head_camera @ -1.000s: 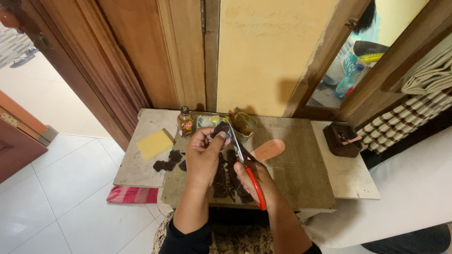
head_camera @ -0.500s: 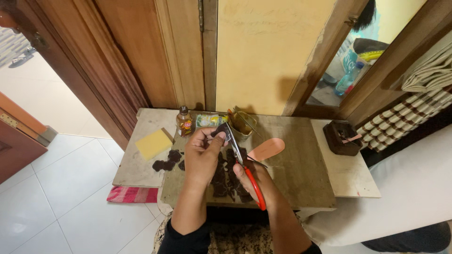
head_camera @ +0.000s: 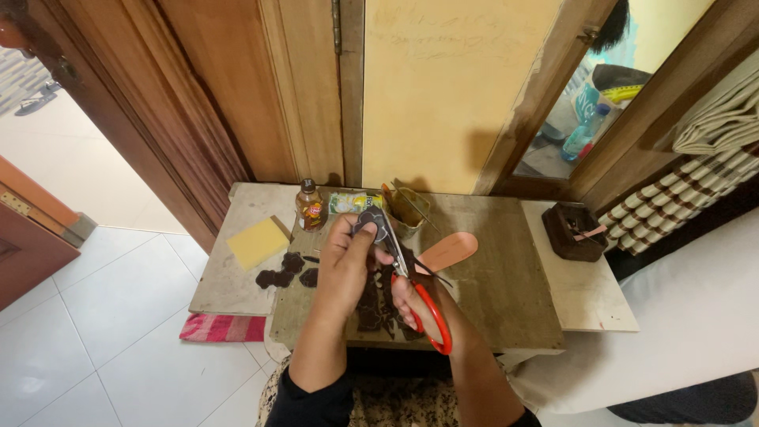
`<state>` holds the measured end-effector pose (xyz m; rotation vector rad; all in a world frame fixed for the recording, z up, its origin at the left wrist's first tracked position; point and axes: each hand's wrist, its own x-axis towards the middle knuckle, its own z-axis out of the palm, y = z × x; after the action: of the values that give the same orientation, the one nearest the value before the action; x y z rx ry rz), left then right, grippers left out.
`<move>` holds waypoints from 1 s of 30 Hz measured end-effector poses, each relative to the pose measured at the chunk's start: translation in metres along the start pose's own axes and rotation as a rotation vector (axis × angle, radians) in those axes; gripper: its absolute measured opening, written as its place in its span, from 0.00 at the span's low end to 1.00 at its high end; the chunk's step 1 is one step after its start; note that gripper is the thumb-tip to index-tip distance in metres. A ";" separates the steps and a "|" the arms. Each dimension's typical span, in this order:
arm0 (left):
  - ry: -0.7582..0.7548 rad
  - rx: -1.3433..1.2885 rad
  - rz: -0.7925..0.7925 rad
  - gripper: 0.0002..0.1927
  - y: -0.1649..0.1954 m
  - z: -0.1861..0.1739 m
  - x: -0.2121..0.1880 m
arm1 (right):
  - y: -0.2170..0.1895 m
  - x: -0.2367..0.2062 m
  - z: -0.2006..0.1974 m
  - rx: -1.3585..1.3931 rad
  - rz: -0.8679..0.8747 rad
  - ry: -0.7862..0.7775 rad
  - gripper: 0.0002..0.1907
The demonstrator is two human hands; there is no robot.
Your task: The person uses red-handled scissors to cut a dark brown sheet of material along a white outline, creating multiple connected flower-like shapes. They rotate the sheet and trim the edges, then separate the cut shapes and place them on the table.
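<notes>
My left hand (head_camera: 345, 265) pinches a small dark cut-out piece (head_camera: 368, 220) above the low wooden table (head_camera: 506, 292). My right hand (head_camera: 417, 304) grips red-handled scissors (head_camera: 413, 289), whose blades point up at the dark piece and meet its edge. Under both hands lie several dark cut shapes (head_camera: 378, 304) on the board. More dark pieces (head_camera: 286, 271) lie to the left, next to a yellow sponge (head_camera: 258, 242).
A small brown bottle (head_camera: 310, 205), a green packet (head_camera: 346, 202) and a jar with sticks (head_camera: 405, 207) stand at the table's back. An orange oval piece (head_camera: 447, 251) lies to the right. A dark box (head_camera: 575, 231) sits on the side slab. A striped cloth (head_camera: 221, 326) lies on the tiles.
Both hands and the scissors stay in nearly the same place; the scissors' blades have shifted slightly against the dark piece.
</notes>
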<state>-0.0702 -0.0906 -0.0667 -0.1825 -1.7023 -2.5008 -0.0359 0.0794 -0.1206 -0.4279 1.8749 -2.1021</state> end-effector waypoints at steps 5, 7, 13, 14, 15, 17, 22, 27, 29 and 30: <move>-0.113 0.090 0.167 0.07 -0.001 0.004 -0.006 | -0.016 -0.002 0.005 0.119 -0.027 -0.030 0.23; -0.107 0.102 0.184 0.07 -0.001 0.006 -0.006 | -0.021 -0.004 0.007 0.076 -0.011 0.028 0.17; -0.036 0.038 0.139 0.06 -0.005 0.012 -0.007 | -0.017 -0.001 0.007 -0.002 0.025 0.074 0.27; -0.030 0.038 0.147 0.06 -0.006 0.012 -0.007 | -0.014 -0.001 0.008 -0.009 0.041 0.099 0.26; -0.024 0.037 0.156 0.06 -0.008 0.014 -0.007 | -0.012 0.000 0.009 0.001 0.029 0.112 0.26; -0.013 0.031 0.173 0.06 -0.010 0.016 -0.006 | -0.008 0.002 0.011 0.021 0.006 0.137 0.27; 0.016 -0.066 0.205 0.05 -0.013 0.017 -0.002 | -0.009 0.001 0.012 -0.005 -0.018 0.177 0.28; 0.080 -0.005 0.186 0.03 -0.017 0.005 0.003 | -0.020 -0.001 0.011 -0.086 -0.004 0.198 0.24; 0.106 -0.003 0.196 0.03 -0.019 -0.001 0.007 | -0.024 0.000 0.011 -0.079 -0.101 0.177 0.22; 0.113 -0.022 0.209 0.03 -0.020 -0.005 0.009 | -0.025 -0.001 0.011 -0.052 -0.147 0.181 0.20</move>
<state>-0.0819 -0.0882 -0.0851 -0.2059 -1.5278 -2.3325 -0.0313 0.0724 -0.0946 -0.4109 2.0597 -2.2586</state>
